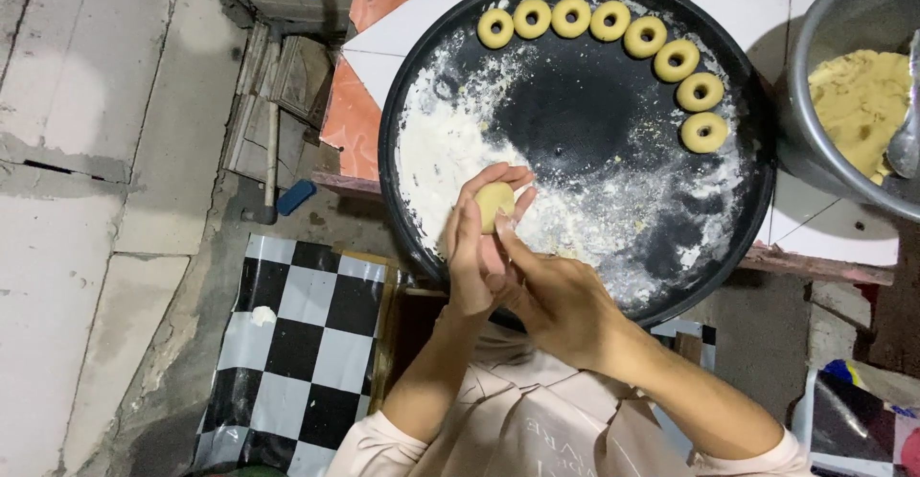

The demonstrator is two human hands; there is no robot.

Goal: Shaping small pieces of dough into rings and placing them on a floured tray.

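Over the floured black tray (pixel 412 103), my left hand (pixel 470 247) cups a dough ball (pixel 494 201), right hand (pixel 556 300) fingers pressing it; eight dough rings (pixel 644 37) line the tray's far rim, more dough (pixel 858 103) waiting beside it.

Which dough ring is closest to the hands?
The last dough ring at the right, lower end of the curved row; the others sit farther up the tray's rim.

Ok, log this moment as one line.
left hand: cups dough ball | right hand: presses it | tray: floured, eight dough rings
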